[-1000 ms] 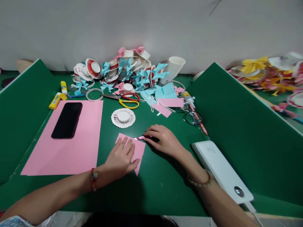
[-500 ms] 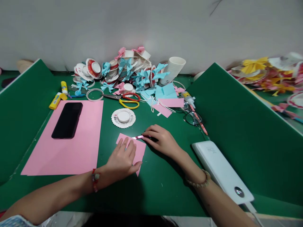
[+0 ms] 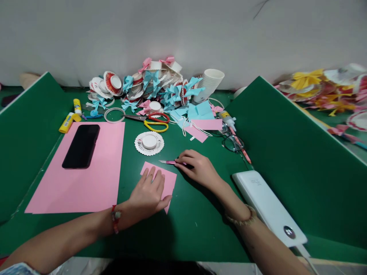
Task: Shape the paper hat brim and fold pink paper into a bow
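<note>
Your right hand (image 3: 200,168) pinches a craft knife (image 3: 171,162), its long axis pointing left from your fingertips. Left of and nearer you than that pinch, pink paper (image 3: 170,181) lies under your flat left hand (image 3: 146,193).

phone (image 3: 81,146) on sheets (image 3: 104,183), L | scissors (image 3: 146,119) bhd disc (image 3: 149,142) bhd paper (image 3: 169,181) | pwr bank (image 3: 268,206) R
</note>
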A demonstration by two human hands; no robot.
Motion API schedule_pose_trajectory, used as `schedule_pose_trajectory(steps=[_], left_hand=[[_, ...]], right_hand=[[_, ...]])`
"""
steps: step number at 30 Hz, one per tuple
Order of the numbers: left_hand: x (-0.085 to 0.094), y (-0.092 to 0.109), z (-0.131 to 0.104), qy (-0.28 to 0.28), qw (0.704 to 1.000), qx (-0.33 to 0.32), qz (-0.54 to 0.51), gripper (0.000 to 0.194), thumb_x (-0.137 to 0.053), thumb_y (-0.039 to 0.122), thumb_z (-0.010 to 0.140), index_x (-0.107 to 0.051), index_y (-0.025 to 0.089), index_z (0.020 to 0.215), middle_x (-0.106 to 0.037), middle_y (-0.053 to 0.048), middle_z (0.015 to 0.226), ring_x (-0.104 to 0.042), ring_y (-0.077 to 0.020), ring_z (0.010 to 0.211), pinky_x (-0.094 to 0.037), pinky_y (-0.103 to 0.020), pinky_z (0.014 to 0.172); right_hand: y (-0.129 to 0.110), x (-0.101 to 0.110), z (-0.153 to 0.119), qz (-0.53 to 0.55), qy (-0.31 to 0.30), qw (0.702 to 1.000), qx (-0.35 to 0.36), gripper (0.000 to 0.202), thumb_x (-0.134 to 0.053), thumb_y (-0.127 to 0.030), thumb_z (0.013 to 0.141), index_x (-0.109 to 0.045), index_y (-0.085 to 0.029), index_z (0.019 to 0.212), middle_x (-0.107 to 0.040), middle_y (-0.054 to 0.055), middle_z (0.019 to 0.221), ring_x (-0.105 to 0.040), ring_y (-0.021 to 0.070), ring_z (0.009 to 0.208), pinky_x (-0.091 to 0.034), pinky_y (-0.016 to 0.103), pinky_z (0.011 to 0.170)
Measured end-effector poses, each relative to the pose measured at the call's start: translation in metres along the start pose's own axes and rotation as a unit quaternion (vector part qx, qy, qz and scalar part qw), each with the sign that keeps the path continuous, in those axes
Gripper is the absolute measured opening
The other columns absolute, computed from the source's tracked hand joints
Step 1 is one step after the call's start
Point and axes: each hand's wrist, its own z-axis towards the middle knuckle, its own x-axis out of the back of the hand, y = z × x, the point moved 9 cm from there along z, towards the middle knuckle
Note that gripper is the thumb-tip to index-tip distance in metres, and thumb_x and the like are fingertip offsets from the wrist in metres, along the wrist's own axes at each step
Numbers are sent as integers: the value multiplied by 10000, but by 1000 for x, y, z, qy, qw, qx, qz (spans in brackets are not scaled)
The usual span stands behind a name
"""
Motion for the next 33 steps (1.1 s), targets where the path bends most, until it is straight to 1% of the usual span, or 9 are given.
schedule_pose_trajectory(steps=[7, 12, 16, 19, 23, 26, 29, 31, 33], left_hand=[[0, 1, -1, 6, 1000, -3, -9, 458, -452, 375, 835, -607, -5, 1038, -644, -228, 1059, -589, -357, 1024, -456, -468, 887], [5, -8, 6, -12, 999, -31, -19, 385, -456, 350, 861, -580, 22, 1019, -648, -206, 1007, -614, -295, 972, -495, -390, 846], [1, -15, 14, -88, 994, -47, -36, 221, -431, 243, 895, -557, 70, 949, -644, -154, 941, -632, -224, 869, -521, -310, 725], [1, -12, 14, -88, 993, -73, 3, 222, -345, 123, 903, -543, 58, 981, -642, -171, 964, -625, -232, 923, -516, -329, 763], [1, -8, 14, -88, 990, -99, 40, 303, -295, -13, 848, -530, 23, 1035, -649, -168, 959, -622, -219, 930, -510, -309, 791], [-1, -17, 18, -153, 985, -82, -3, 242, -377, 54, 859, -524, 61, 1051, -639, -132, 961, -618, -209, 880, -521, -272, 665], [-3, -25, 19, -223, 969, -62, -90, 230, -471, 273, 874, -516, 122, 1041, -607, -111, 1007, -594, -205, 895, -513, -270, 641], [-2, -28, 19, -233, 964, -54, -120, 210, -461, 286, 879, -519, 132, 1010, -590, -110, 1018, -571, -199, 933, -506, -279, 695], [-3, -29, 18, -233, 963, -49, -123, 163, -415, 211, 893, -523, 130, 984, -582, -109, 1007, -561, -187, 927, -496, -277, 708]], right_hand=[[4, -1, 1, 43, -1, 999, -11, 132, -549, -250, 853, -656, -173, 866, -637, 68, 825, -547, 179, 778, -466, 310, 674], [8, -3, 1, 70, -5, 997, -41, 109, -542, -221, 856, -639, -174, 871, -625, 64, 824, -544, 179, 788, -463, 321, 700], [10, -3, 1, 73, -9, 996, -49, 109, -537, -217, 857, -636, -177, 878, -620, 67, 835, -546, 182, 794, -464, 324, 704], [10, -3, 1, 73, -3, 996, -51, 118, -525, -226, 864, -633, -180, 874, -618, 67, 831, -548, 184, 795, -465, 328, 706], [17, 2, 0, 74, 46, 993, -81, 120, -510, -244, 870, -607, -174, 855, -603, 69, 813, -555, 186, 781, -468, 323, 690], [27, 8, -2, 65, 99, 986, -117, 107, -497, -242, 872, -576, -176, 840, -601, 68, 803, -560, 190, 758, -464, 329, 677], [31, 10, -4, 65, 120, 982, -131, 104, -490, -245, 871, -565, -185, 831, -610, 63, 803, -566, 192, 757, -462, 336, 685], [32, 9, -4, 66, 115, 982, -134, 114, -493, -261, 869, -569, -186, 828, -609, 61, 796, -566, 192, 752, -459, 332, 674], [31, 9, -4, 66, 110, 983, -133, 124, -498, -276, 868, -572, -186, 826, -608, 61, 792, -567, 191, 747, -456, 327, 661]])
